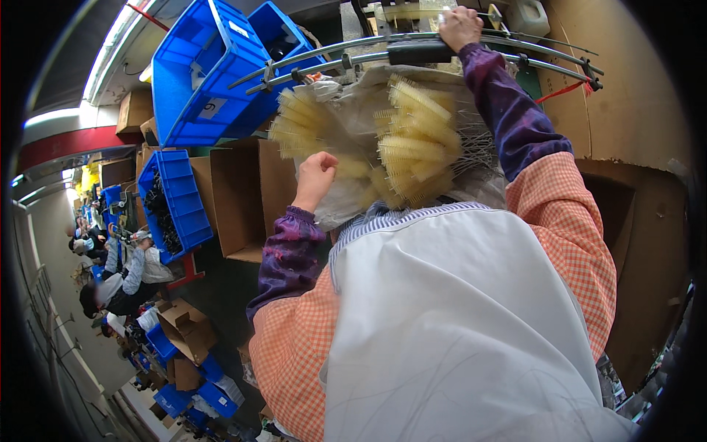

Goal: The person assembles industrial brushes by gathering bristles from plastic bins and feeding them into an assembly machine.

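Observation:
My left hand (pixel 318 178) is closed, its fingers curled in beside a pile of pale yellow bristle brushes (pixel 416 140). Whatever lies between those fingers, if anything, is hidden. Another bunch of yellow brushes (pixel 298 121) lies just beyond this hand. Thin wire stems (pixel 477 140) stick out from the right side of the pile. At the far edge my right hand (pixel 461 28) reaches over curved metal rails (pixel 353 53), its fingers bent down at the machine near a yellowish bar (pixel 409 12). Its grip is partly hidden. A black sleeve (pixel 420 51) wraps one rail.
Blue crates (pixel 210 81) stand at the far left, and another blue crate (pixel 177 206) holds dark parts. An open cardboard box (pixel 243 199) is left of my left arm. Large cardboard (pixel 618 81) rises on the right. Other people (pixel 121 283) work at the left.

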The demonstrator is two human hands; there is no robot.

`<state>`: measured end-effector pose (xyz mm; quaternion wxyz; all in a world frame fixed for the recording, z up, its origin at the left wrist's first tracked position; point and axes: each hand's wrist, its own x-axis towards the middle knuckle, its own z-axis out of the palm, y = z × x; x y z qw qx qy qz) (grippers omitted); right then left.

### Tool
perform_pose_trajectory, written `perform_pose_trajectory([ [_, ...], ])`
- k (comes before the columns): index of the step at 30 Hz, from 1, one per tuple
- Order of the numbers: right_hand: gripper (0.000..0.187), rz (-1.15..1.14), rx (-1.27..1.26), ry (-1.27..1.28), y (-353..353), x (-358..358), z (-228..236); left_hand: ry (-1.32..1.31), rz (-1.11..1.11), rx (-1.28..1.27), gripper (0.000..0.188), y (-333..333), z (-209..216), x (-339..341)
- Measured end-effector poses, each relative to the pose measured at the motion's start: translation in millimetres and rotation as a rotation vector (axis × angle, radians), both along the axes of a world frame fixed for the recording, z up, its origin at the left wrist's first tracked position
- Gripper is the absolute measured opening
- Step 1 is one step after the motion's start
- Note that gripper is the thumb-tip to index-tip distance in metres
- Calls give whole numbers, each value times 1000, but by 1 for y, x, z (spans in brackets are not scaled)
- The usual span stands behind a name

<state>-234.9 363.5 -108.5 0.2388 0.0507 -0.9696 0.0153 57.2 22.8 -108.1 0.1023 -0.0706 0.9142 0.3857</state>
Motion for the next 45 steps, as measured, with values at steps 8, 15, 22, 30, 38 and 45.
perform_pose_trajectory([
  [8, 20, 32, -35, 14, -65, 7, 7, 41, -106, -45, 11, 11, 36, -8],
  [15, 24, 23, 43, -90, -32, 13, 18, -97, 41, 124, 11, -20, 107, -11],
  [22, 29, -15, 115, -90, 22, 9, 12, -93, 117, 193, 10, -51, 164, 2],
  [30, 29, 40, -72, -12, 68, -17, -6, 93, 213, 414, 10, -70, 211, 31],
  [38, 25, 160, -260, -336, 123, 5, 42, 51, 2, 659, 10, 3, 201, -8],
  [45, 27, 984, -948, -1021, 31, 150, 115, 81, -288, 720, 11, 102, 176, -41],
])
